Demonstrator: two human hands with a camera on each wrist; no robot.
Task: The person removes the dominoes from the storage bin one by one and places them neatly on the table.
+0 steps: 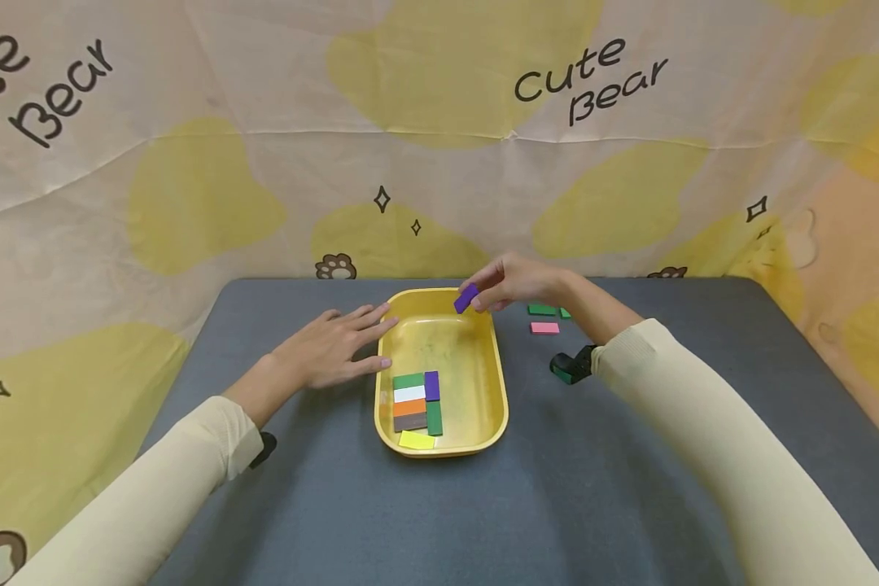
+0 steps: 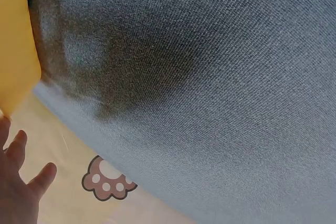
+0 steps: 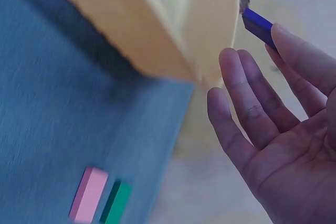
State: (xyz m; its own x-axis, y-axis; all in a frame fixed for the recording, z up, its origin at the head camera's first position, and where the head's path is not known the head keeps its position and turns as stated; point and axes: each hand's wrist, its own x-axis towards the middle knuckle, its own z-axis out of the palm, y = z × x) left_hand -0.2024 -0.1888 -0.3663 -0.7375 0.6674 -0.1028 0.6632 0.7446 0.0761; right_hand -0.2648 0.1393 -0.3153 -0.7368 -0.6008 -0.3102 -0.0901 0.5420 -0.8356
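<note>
My right hand (image 1: 516, 281) pinches a purple block (image 1: 465, 298) between thumb and forefinger, above the far right corner of a yellow tray (image 1: 501, 382). In the right wrist view the other fingers of that hand spread away from the purple block (image 3: 259, 27). With fingers outstretched, my left hand (image 1: 344, 346) rests against the tray's left rim. Inside the tray, at its near left, lie flat blocks: a green block (image 1: 408, 380), a white one, an orange one (image 1: 409, 408), a grey-brown one, a second purple block (image 1: 432, 386), another green one and a yellow block (image 1: 417, 440).
Right of the tray, a pink block (image 1: 544, 328) and a green block (image 1: 542, 310) lie on the dark grey table (image 1: 439, 521). Another green block (image 1: 565, 312) is partly hidden by the right forearm. A patterned cloth (image 1: 439, 98) hangs behind the table.
</note>
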